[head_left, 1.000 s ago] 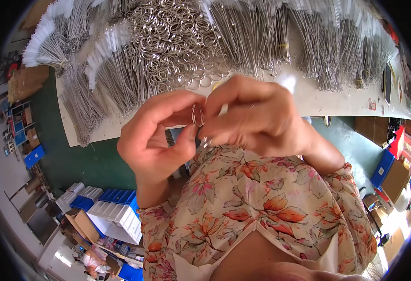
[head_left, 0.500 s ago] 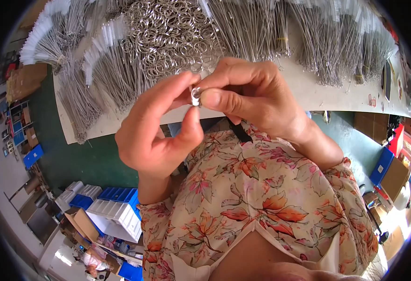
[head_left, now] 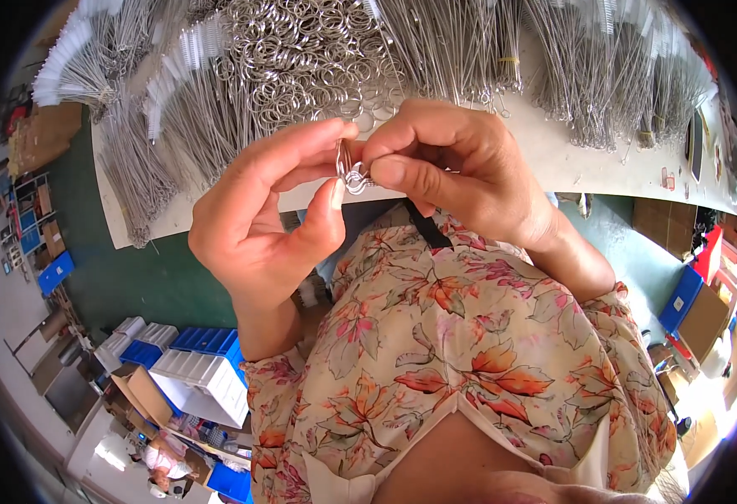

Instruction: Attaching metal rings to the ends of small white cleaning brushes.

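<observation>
Since half a second ago, we see that the left hand has shifted a little leftward along the near edge of the table, its thumb drawing away from the right hand, and a metal ring now shows more plainly between them. We find both hands raised at the table's near edge, on the side where the wearer sits. The left thumb and first finger are clamped on the ring, one below and one above, so that it stands upright, nearly edge-on to us. The right thumb and first finger are pinched together on small silver loops, which touch or sit just beside the ring; we cannot tell whether they are threaded onto it. On the table, beyond the hands, we see a heap of shiny rings. Wire brushes with white bristles lie in bundles on the table, both left and right of that heap. Below the table's near edge we see the wearer's flowered shirt, and beyond its left end, crates on a green floor.
</observation>
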{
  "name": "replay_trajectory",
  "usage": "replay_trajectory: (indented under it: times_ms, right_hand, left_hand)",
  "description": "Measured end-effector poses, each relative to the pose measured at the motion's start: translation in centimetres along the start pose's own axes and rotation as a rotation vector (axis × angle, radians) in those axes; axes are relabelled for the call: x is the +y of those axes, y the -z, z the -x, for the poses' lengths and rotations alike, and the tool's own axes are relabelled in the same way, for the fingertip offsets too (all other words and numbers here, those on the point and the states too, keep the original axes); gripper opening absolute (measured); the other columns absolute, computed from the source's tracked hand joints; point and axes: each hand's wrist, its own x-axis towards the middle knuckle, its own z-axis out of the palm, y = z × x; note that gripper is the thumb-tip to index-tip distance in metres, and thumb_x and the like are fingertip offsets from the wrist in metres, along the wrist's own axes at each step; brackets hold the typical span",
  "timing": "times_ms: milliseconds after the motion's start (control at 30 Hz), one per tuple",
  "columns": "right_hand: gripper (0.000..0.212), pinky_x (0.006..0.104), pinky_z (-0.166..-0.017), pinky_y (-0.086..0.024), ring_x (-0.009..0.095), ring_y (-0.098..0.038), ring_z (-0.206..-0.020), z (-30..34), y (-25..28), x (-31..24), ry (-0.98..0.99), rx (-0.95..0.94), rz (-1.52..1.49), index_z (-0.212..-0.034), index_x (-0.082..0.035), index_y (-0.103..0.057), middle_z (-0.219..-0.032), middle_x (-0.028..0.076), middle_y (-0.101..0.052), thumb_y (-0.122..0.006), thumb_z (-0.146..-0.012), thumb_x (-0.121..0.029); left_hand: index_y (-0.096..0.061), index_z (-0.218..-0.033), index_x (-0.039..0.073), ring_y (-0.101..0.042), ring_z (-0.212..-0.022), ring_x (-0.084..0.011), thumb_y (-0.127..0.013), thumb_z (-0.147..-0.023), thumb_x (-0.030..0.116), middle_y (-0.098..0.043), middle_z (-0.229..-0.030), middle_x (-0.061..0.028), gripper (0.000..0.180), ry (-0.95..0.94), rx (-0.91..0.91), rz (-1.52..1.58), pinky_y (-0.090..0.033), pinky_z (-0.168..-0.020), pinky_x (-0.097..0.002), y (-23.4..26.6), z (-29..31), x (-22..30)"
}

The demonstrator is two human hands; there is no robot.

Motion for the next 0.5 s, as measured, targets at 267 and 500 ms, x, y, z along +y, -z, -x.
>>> replay_trajectory:
  times_ms: [267,500]
  right_hand:
    - [0.008,0.0211,-0.056,-0.043,0.008,-0.053,-0.063,-0.1,-0.8,1.1,0.338,0.182,0.305,-0.091,0.0,-0.06,-0.08,0.003,-0.059,-0.057,-0.086,-0.006]
    - [0.01,0.0256,-0.059,-0.045,0.017,-0.058,-0.067,-0.5,-0.6,1.9,0.516,0.225,0.479,-0.091,-0.001,-0.062,-0.078,0.008,-0.061,-0.063,-0.081,-0.003]
  left_hand:
    - [-0.057,-0.103,-0.011,-0.064,-0.083,-0.0207,-0.061,-0.073,-0.009,-0.062,-0.097,-0.0185,0.03,0.059,-0.002,-0.033,-0.053,-0.074,-0.0278,-0.4,0.6,-0.1]
    - [-0.058,-0.103,-0.011,-0.064,-0.084,-0.0194,-0.059,-0.074,-0.009,-0.062,-0.097,-0.0174,0.03,0.084,-0.06,-0.032,-0.052,-0.077,-0.0273,0.0,0.0,-0.4]
